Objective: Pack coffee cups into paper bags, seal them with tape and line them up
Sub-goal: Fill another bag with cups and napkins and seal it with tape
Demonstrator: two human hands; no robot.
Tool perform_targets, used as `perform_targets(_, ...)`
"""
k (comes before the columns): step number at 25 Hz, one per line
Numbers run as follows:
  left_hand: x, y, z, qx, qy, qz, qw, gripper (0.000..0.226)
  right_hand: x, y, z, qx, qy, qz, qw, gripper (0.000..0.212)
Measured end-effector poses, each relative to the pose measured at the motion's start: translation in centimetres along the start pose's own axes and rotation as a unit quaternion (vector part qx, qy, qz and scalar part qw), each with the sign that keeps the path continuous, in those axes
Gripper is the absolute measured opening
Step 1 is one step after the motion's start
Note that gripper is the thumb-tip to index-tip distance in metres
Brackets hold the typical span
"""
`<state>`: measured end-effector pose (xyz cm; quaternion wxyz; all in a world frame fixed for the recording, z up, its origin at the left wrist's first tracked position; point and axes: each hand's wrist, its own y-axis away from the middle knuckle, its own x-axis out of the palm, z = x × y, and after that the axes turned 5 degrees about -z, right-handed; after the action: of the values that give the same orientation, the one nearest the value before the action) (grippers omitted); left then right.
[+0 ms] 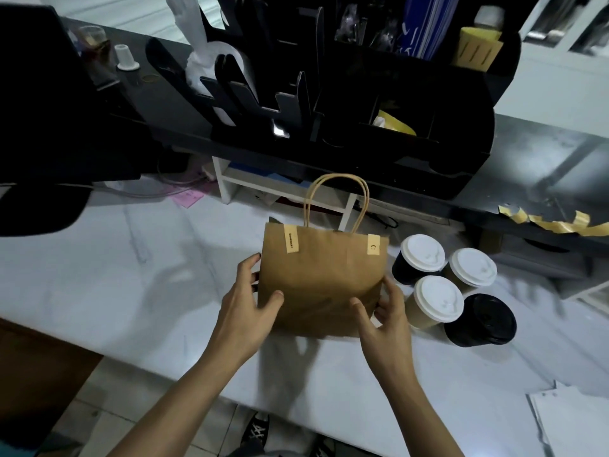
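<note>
A brown paper bag [321, 278] stood upright, two tape strips [291, 239] sealing its top, both hands' fingers [245, 265] gripping its sides on the white marble bench [131, 275].

Colours on your packing counter.
You see a plain kraft-brown paper bag [321, 285] bearing two pale yellow tape strips [291, 239] with dark print; three white-lidded paper cups [422, 253], one with a dark sleeve and one tan; one all-black lidded cup [481, 320]; a white, grey-veined marble countertop [131, 275]; and a black desk organiser [379, 103].
</note>
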<state>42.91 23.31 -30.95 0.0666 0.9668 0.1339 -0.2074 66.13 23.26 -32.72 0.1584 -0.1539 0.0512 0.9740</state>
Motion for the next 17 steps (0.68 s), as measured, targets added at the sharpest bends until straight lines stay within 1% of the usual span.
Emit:
perform_targets(2,-0.3,-0.4,-0.4,0.007,0.018,-0.013,1.0,0.064,0.2,0.4,0.5,-0.008,-0.009,-0.008,1.0,0.069)
perform_targets(6,-0.6,-1.0,-1.2,0.023,0.021,-0.012,0.999,0.063,0.5,0.6,1.3,-0.011,-0.019,-0.026,0.999,0.067)
perform_targets(10,-0.7,-1.4,-1.8,0.041,0.013,0.014,0.999,0.072,0.5,0.7,2.0,-0.01,-0.031,-0.063,0.998,0.071)
perform_targets(13,-0.7,-1.7,-2.6,0.069,0.015,0.034,0.997,0.072,0.2,1.0,2.6,-0.018,-0.033,-0.087,0.995,0.07)
perform_targets(17,-0.3,-1.9,-3.8,0.102,0.033,0.064,0.992,0.072,-0.8,1.9,3.7,-0.032,-0.045,-0.14,0.989,0.067)
